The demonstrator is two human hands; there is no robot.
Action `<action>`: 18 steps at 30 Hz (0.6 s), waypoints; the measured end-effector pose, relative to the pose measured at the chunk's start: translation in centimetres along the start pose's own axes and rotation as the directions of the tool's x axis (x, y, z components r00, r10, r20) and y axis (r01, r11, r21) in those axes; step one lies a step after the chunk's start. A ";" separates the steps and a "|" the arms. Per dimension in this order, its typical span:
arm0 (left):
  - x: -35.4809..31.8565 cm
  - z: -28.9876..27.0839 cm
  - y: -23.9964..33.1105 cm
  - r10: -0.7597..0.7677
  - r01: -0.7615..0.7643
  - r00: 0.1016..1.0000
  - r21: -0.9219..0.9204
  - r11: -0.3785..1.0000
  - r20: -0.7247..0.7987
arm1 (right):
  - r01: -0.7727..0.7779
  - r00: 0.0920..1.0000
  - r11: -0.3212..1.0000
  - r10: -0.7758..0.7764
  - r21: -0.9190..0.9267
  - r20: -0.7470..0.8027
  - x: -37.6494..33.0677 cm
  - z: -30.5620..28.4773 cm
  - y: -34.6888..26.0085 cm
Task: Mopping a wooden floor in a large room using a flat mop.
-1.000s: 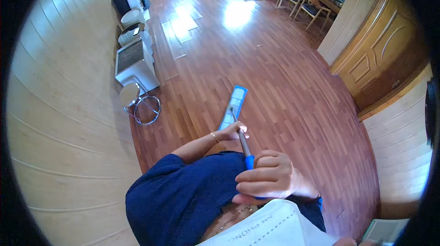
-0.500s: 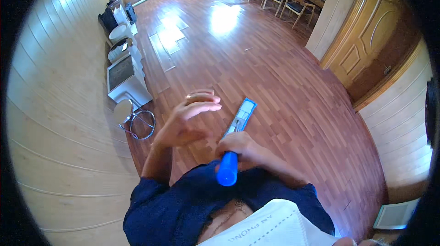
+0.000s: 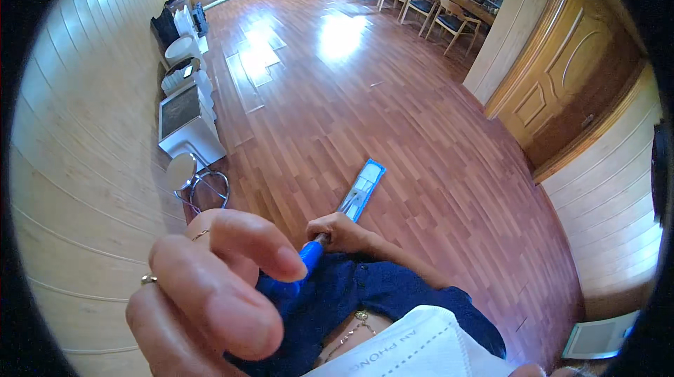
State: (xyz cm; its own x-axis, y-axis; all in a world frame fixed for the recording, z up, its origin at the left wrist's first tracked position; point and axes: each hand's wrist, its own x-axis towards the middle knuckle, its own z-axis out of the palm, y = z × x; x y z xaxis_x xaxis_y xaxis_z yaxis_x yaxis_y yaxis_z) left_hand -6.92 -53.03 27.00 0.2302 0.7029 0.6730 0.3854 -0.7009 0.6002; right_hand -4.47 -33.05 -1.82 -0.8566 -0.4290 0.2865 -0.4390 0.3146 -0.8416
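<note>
My right hand (image 3: 340,232) is closed round the pole of a flat mop (image 3: 366,186), just beyond its blue grip (image 3: 311,258). The flat head, edged in blue, rests on the wooden floor (image 3: 421,166) beyond that hand. Large and close to view at the lower left is my left hand (image 3: 210,286), raised, with its fingers bent and apart and nothing in them. A ring shows on one finger. Its fingertips hide the near end of the blue grip, and the two appear apart in depth.
Along the left wall stand a round chrome stool (image 3: 182,170), a white box-shaped unit (image 3: 191,131) and several other items. Wooden chairs (image 3: 453,22) line a long desk at the far right. A wooden door (image 3: 562,75) is in the right wall.
My left hand has come up much closer to view, toward the lower left. The mop's grip now leans left, and my right hand has shifted slightly left and down.
</note>
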 end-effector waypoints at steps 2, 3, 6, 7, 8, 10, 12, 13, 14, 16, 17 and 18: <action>-0.5 1.3 0.0 0.065 -0.060 0.994 0.059 0.996 -0.091 | -0.011 1.000 1.000 0.011 -0.004 0.005 0.0 -0.1 -0.3; -0.7 2.1 -0.4 0.134 -0.115 0.976 0.114 0.987 -0.171 | -0.019 1.000 1.000 0.019 0.022 0.012 0.0 -0.3 -0.4; -1.4 4.3 -1.2 0.347 -0.236 0.858 0.309 0.921 -0.379 | -0.027 0.999 0.999 0.025 0.037 0.034 0.0 -0.1 -0.3; -1.6 4.7 -1.0 0.418 -0.257 0.799 0.382 0.888 -0.433 | -0.026 0.999 0.999 0.025 0.026 0.043 -0.1 0.2 -0.2; -1.6 4.6 -1.1 0.418 -0.251 0.796 0.389 0.886 -0.437 | -0.024 0.998 0.999 0.023 0.028 0.053 -0.1 0.3 0.0; -1.4 3.7 -1.0 0.381 -0.262 0.854 0.340 0.903 -0.354 | -0.036 0.998 0.998 0.033 0.054 0.057 -0.1 0.7 0.3; -1.0 2.6 -0.8 0.352 -0.278 0.900 0.282 0.918 -0.256 | -0.026 0.998 0.998 0.023 0.053 0.062 -0.1 0.8 1.0; -0.9 2.3 -0.7 0.337 -0.283 0.919 0.253 0.925 -0.206 | -0.017 0.998 0.998 0.014 0.054 0.059 -0.1 0.8 1.2; -0.8 2.1 -0.8 0.318 -0.280 0.935 0.222 0.934 -0.157 | -0.017 0.998 0.998 0.012 0.059 0.069 -0.1 0.6 1.2; -1.9 3.9 -1.3 0.255 -0.205 0.912 0.180 0.962 -0.321 | -0.006 0.999 0.998 0.004 0.068 0.038 -0.1 0.1 1.3; -2.5 4.6 -1.4 0.174 -0.131 0.869 0.124 0.984 -0.463 | 0.002 0.999 0.997 -0.005 0.082 0.039 0.1 0.5 1.2; -3.0 4.5 -1.9 0.227 -0.145 0.870 0.213 0.966 -0.437 | -0.002 0.999 0.995 -0.002 0.101 0.036 0.3 1.1 1.1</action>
State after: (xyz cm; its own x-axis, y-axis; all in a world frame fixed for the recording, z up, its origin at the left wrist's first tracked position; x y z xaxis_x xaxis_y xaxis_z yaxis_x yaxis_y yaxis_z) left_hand -4.32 -53.27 21.85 -0.1024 0.3997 0.9109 0.5295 -0.7533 0.3901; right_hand -4.97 -33.74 -3.12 -0.8457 -0.4595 0.2713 -0.4078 0.2286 -0.8840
